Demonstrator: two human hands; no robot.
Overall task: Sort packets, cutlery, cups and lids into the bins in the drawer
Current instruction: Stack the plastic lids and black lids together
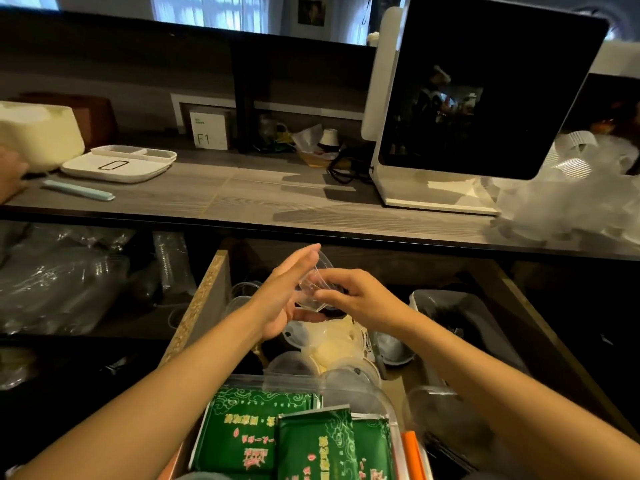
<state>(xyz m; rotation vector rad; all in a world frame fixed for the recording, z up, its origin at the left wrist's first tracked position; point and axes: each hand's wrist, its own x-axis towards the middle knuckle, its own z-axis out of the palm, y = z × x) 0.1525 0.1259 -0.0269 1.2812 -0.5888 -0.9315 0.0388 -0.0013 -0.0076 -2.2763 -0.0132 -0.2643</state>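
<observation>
Above the open drawer (207, 299) both hands meet at a small clear plastic cup (313, 285). My left hand (287, 292) is flat, its palm and straight fingers pressed against the cup's side. My right hand (353, 296) pinches the cup's rim with curled fingers. Below them lie several clear and pale lids (332, 351) in the drawer's middle. Green packets (277, 438) fill a clear bin (388, 400) at the near end. An orange piece (412, 452) sits beside that bin.
A dark bin (460, 313) stands at the drawer's right. On the counter (242, 195) are a white tray (117, 164), a screen on a white stand (485, 98) and bagged clear cups (571, 188). Plastic-wrapped cups (69, 278) lie on the left shelf.
</observation>
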